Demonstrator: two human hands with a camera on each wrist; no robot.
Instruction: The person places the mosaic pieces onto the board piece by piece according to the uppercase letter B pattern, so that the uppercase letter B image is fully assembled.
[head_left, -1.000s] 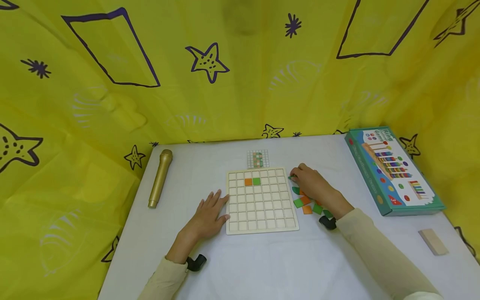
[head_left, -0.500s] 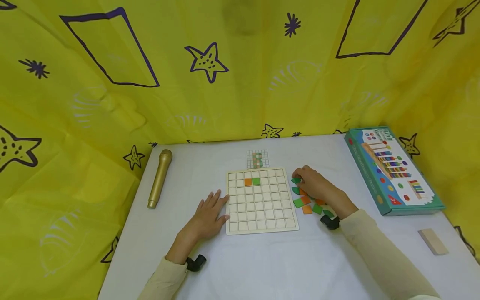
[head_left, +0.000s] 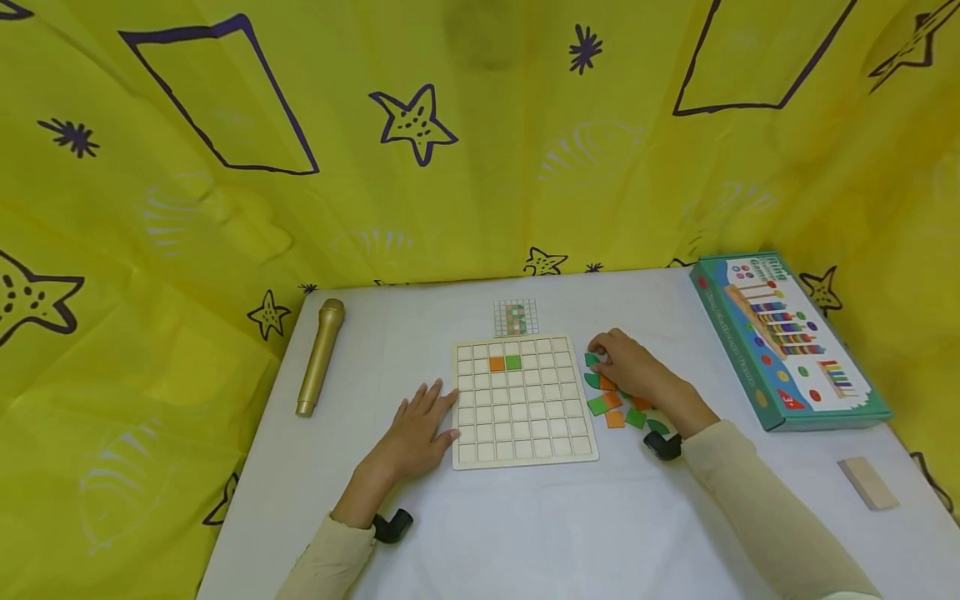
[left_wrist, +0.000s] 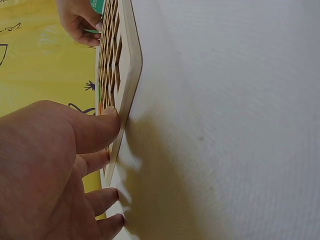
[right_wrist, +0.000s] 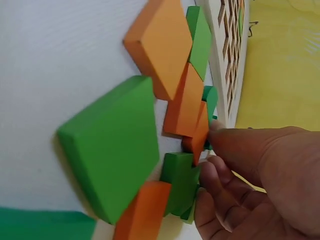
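A pale wooden grid board (head_left: 525,408) lies mid-table, with an orange square tile (head_left: 497,363) and a green square tile (head_left: 513,362) side by side in its second row. My left hand (head_left: 415,433) rests at the board's left edge, fingers spread; the left wrist view has the thumb (left_wrist: 102,129) against the rim. Right of the board, my right hand (head_left: 630,367) pinches a small green piece (head_left: 591,360) low over the table, partly covered by the fingers. Below that hand lie loose orange and green tiles, among them a green square (right_wrist: 115,150) and an orange one (right_wrist: 162,47).
Behind the board lies a small card (head_left: 516,317) printed with a letter-B pattern on a grid. A golden microphone (head_left: 320,358) lies at the left. At the right are a green game box (head_left: 787,342) and a wooden block (head_left: 867,483). Yellow cloth (head_left: 480,183) surrounds the table.
My right hand has drawn back slightly right and down, from beside the board's upper corner to just above the loose tiles, and the green piece has turned. My left hand stays put.
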